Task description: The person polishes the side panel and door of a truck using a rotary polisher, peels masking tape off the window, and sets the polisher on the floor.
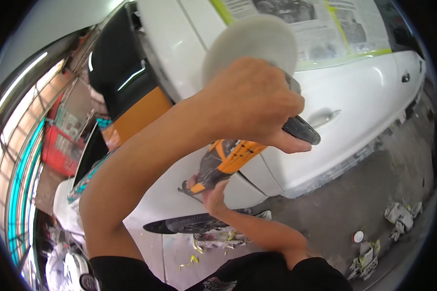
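An orange and black power polisher [235,154] is held in both hands against the side of a white car [354,94]. Its round, pale pad [251,41] is at the upper body panel, partly behind my left hand; whether it touches the paint I cannot tell. My left hand [260,99] is wrapped round the black side handle [303,130] near the pad. Lower down, my right hand [212,193] grips the rear end of the tool's body. A door handle [325,116] sits just right of my left hand.
Newspaper [320,29] edged with yellow-green tape covers the car window. A tyre [199,224] is below, with crumpled paper [221,240] beside it. More crumpled paper [402,218] and a small round lid-like item [357,236] lie on the grey floor. A red object [63,145] stands left.
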`<state>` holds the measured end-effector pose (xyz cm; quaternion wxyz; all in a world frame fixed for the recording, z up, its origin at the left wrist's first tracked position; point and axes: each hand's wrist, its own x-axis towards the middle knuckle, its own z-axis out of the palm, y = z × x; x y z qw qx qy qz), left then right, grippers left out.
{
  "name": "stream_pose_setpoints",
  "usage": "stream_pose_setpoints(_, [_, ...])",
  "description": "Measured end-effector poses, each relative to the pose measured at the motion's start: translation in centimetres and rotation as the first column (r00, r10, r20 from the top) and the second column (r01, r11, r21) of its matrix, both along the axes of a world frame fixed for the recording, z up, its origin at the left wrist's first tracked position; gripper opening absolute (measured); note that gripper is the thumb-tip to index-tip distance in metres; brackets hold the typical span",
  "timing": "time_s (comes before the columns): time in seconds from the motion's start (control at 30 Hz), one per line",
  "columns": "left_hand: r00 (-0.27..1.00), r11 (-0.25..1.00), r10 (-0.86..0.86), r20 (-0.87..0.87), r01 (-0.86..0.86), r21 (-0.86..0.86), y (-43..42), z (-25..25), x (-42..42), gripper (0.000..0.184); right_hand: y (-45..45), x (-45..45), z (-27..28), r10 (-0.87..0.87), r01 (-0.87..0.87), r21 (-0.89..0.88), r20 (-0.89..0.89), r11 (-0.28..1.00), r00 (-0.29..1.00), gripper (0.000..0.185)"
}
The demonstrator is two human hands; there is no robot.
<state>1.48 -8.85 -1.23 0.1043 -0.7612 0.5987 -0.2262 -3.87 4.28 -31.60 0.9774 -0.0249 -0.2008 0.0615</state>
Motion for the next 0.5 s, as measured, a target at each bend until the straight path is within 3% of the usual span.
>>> stream_pose_setpoints(0.07, [0.997, 0.998, 0.061, -0.056, -0.060, 0.022, 1.1, -0.1, -0.9, 0.061, 0.8, -1.3, -0.2, 0.009, -0.010, -0.030, -0.030, 0.999, 1.000, 0.061])
stream_pose_setpoints(0.13, [0.979, 0.977, 0.205, -0.005, -0.204, 0.066, 4.3, -0.4, -2.9, 0.060, 1.5, -3.3, -1.5, 0.003, -0.010, -0.379, -0.019, 0.925, 1.000, 0.077])
stream_pose_setpoints(0.17, [0.959, 0.954, 0.283, 0.027, -0.284, 0.091, 6.2, -0.3, -3.9, 0.059, 2.4, -4.0, -2.6, 0.066, -0.051, -0.555, 0.006, 0.830, 0.998, 0.073])
stream_pose_setpoints(0.3, [0.974, 0.967, 0.221, 0.055, -0.211, -0.142, 12.4, -0.6, -6.5, 0.050, 3.6, -6.2, -4.7, -0.035, 0.111, -0.525, 0.153, 0.844, 0.988, 0.056])
stream_pose_setpoints(0.37, [0.979, 0.967, 0.202, 0.038, -0.193, -0.168, 13.2, -0.7, -6.1, 0.050, 2.8, -6.2, -4.9, -0.016, 0.163, -0.619, 0.237, 0.768, 0.971, 0.054])
stream_pose_setpoints(0.47, [0.985, 0.947, 0.160, 0.064, -0.135, -0.290, 13.4, -0.3, -5.1, 0.051, 2.1, -5.1, -5.1, 0.016, 0.140, -0.672, 0.220, 0.727, 0.975, 0.061])
stream_pose_setpoints(0.5, [0.987, 0.942, 0.148, 0.054, -0.125, -0.312, 12.9, 0.2, -4.4, 0.053, 1.6, -5.0, -4.9, 0.016, 0.072, -0.645, 0.129, 0.761, 0.992, 0.069])
